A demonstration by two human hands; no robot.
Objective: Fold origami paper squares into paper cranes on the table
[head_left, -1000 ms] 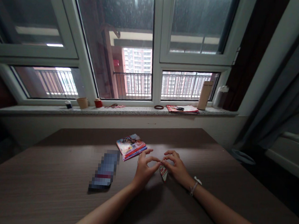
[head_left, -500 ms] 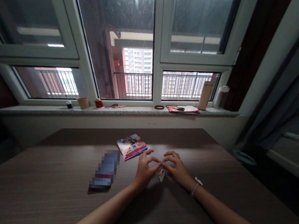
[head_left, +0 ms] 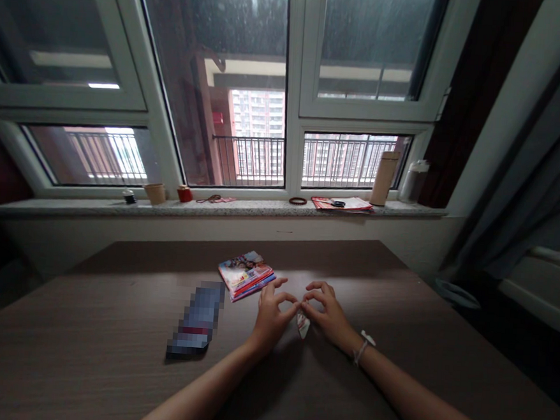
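Note:
A small folded piece of paper (head_left: 303, 327), white with red print, hangs point-down between my hands just over the table. My left hand (head_left: 273, 315) pinches its top edge between thumb and index finger, the other fingers lifted. From the other side my right hand (head_left: 326, 314) pinches the same top edge, its thumb and index finger close to the left ones. The fingertips hide the top of the paper. Behind my left hand lies a stack of colourful printed papers (head_left: 245, 275).
On the brown table (head_left: 110, 313), a pixelated dark phone-like object (head_left: 196, 322) lies left of my hands. Along the windowsill (head_left: 256, 207) stand a paper cup (head_left: 155, 193), a red spool (head_left: 184, 194), a brown ring (head_left: 298, 201), scissors on papers (head_left: 338, 204) and a tan bottle (head_left: 384, 179).
The folded paper has turned slightly, showing less of its red print. Both hands keep their pinch and have shifted only a little to the left.

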